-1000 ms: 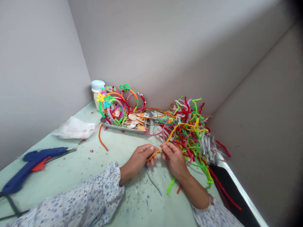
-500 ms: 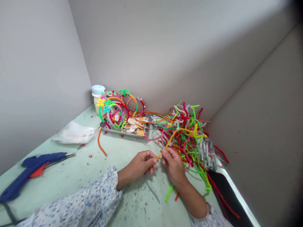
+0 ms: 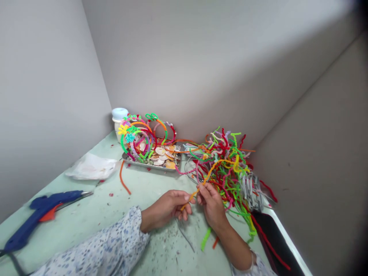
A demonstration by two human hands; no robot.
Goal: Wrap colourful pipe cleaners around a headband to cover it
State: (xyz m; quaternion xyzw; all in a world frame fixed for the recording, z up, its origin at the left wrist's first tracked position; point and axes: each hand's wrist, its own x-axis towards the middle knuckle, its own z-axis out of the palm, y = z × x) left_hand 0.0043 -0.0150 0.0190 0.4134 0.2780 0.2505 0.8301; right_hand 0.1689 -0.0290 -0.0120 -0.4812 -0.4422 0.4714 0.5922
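An orange-yellow pipe cleaner (image 3: 209, 175) runs between my two hands, its far part curving up over the pile. My left hand (image 3: 170, 206) pinches it close to one end, which pokes out past the fingers. A little further along, my right hand (image 3: 211, 204) grips the same pipe cleaner between thumb and fingers. From under my left hand a thin grey wire (image 3: 185, 235) reaches down across the table. Just beyond my right hand lies a tangled heap of multicoloured pipe cleaners (image 3: 228, 172).
A metal tray (image 3: 155, 165) at the back holds shells and several fuzzy decorated headbands (image 3: 140, 126). Behind it stands a white jar with a blue lid (image 3: 120, 114). A blue glue gun (image 3: 43, 211) and a plastic bag (image 3: 92, 166) lie left. Grey walls enclose the table.
My left hand has shifted along the pipe cleaner, and more of its end now shows beyond the fingers. The view has tilted slightly; the other things stay put.
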